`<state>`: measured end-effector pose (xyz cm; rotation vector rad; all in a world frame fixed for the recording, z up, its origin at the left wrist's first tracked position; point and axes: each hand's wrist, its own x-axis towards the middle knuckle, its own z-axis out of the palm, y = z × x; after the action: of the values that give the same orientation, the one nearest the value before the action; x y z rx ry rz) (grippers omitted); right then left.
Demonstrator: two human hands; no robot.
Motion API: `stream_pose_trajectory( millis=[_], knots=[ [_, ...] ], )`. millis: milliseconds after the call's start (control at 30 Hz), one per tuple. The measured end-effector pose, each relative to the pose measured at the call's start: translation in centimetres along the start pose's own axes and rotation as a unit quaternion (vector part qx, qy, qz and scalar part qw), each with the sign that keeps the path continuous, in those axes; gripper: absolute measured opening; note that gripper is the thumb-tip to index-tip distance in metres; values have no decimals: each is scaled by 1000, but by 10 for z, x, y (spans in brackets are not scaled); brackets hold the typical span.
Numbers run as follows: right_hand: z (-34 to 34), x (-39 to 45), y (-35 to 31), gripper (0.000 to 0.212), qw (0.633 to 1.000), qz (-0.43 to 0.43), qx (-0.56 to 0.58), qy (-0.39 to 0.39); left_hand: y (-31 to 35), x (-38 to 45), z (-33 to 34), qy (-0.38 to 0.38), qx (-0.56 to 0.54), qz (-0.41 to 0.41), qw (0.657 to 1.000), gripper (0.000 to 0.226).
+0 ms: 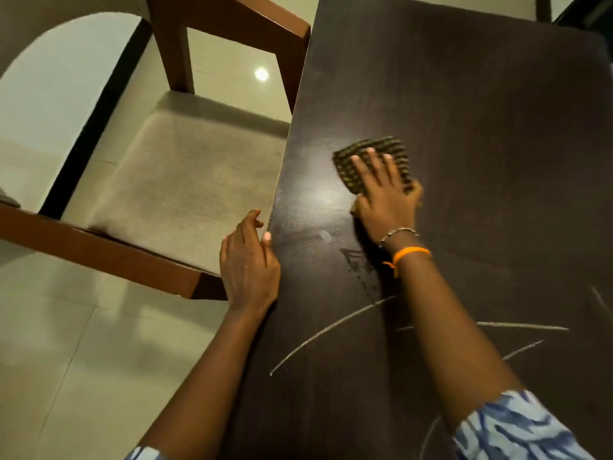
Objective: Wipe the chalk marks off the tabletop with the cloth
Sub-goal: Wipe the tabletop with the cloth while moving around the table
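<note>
A dark brown wooden tabletop (481, 127) fills the right side of the head view. My right hand (384, 197) presses flat on a folded dark checked cloth (396, 151) near the table's left middle, fingers spread over it. White chalk marks (328, 330) curve across the near part of the table, partly hidden by my right forearm. A faint wet smear (358, 263) lies just behind my right wrist. My left hand (248, 263) rests on the table's left edge, thumb on top and fingers down the side.
A wooden armchair (185, 180) with a beige seat cushion stands close against the table's left edge. Pale tiled floor (83, 360) lies below and to the left. Something dark sits beyond the table's far right corner.
</note>
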<state>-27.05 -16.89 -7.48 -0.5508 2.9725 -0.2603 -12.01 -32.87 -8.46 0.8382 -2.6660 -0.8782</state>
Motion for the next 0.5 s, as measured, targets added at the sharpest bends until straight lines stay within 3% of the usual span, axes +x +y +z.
stream_pose_trajectory(
  millis=[133, 267, 333, 433, 500],
  knots=[
    [-19, -29, 82, 63, 979, 201, 20, 38, -9, -9, 0, -7, 4, -5, 1000, 37],
    [-15, -38, 60, 63, 953, 298, 30, 50, -6, -8, 1, 4, -5, 8, 1000, 45],
    [-3, -37, 13, 66, 972, 235, 3, 27, -6, -10, 1, 1, 2, 24, 1000, 47],
    [20, -40, -76, 68, 998, 52, 16, -13, -4, -10, -1, -8, 10, 30, 999, 45],
    [28, -48, -116, 66, 997, -59, 24, -42, -4, -11, -4, -15, -14, 7, 1000, 41]
  ],
)
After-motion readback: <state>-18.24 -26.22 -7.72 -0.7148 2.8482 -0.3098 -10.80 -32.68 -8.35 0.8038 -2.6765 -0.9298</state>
